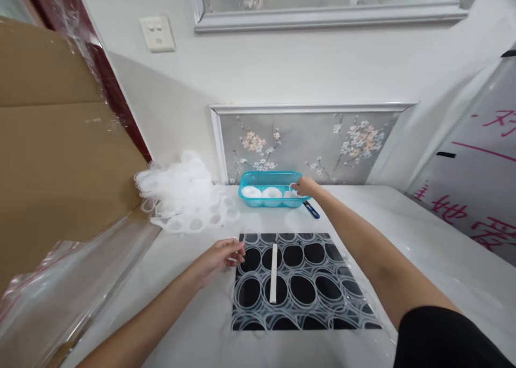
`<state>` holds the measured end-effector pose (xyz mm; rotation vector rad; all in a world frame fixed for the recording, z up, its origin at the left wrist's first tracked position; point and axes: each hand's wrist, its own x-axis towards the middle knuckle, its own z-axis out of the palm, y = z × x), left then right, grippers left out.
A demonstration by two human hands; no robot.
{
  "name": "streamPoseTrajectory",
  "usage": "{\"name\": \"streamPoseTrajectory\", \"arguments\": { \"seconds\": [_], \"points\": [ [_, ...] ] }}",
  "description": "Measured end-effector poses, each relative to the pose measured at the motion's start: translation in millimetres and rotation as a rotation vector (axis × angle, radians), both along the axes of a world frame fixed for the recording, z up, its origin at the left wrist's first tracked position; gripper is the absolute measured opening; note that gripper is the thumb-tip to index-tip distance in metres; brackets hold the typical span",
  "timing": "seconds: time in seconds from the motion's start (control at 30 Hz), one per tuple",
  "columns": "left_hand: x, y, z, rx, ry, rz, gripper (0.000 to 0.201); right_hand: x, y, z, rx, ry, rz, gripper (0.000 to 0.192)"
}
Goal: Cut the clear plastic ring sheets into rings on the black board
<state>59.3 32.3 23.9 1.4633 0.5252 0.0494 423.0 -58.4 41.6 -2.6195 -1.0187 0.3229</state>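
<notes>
The white table (403, 239) stands against a white wall with a floral panel (306, 145). Nearest the camera, a black mat (302, 282) lies flat on the table, covered by a sheet of clear plastic rings (318, 298); a white strip (274, 273) lies lengthwise across the rings. The left hand (220, 255) rests at the mat's left edge, fingers lightly curled and pinching the sheet's edge. Left of the mat, farther back, lies a pile of ring sheets (183, 196), beside cardboard (52, 158). At the far edge, a teal basket (270, 188) holds white rolls (262, 192). The right hand (304, 186) reaches into the basket's right end, fingers closed around one roll. A blue tool (312, 210) lies just beside the basket.
</notes>
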Motion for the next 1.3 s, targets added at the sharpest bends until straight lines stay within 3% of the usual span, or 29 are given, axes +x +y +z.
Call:
{"name": "streamPoseTrajectory", "arguments": {
  "seconds": [0.27, 0.73, 0.87, 1.03, 1.3],
  "points": [
    [1, -1, 3.6, -0.008, -0.023, -0.016, 0.040, -6, 6, -7.7, -0.082, -0.025, 0.079, 0.023],
    [2, 2, 4.8, -0.016, -0.014, 0.002, 0.040, -9, 9, -0.9, -0.068, -0.039, 0.169, 0.024],
    [0, 2, 5.1, -0.015, -0.016, 0.006, 0.040, -15, 9, -7.1, -0.124, -0.118, 0.132, 0.024],
    [0, 3, 4.7, -0.009, -0.011, 0.021, 0.040, -17, 8, -6.0, -0.228, -0.141, 0.043, 0.037],
    [0, 6, 3.2, 0.027, -0.012, 0.003, 0.041, -19, 11, -3.0, -0.265, -0.099, 0.120, 0.027]
  ]
}}
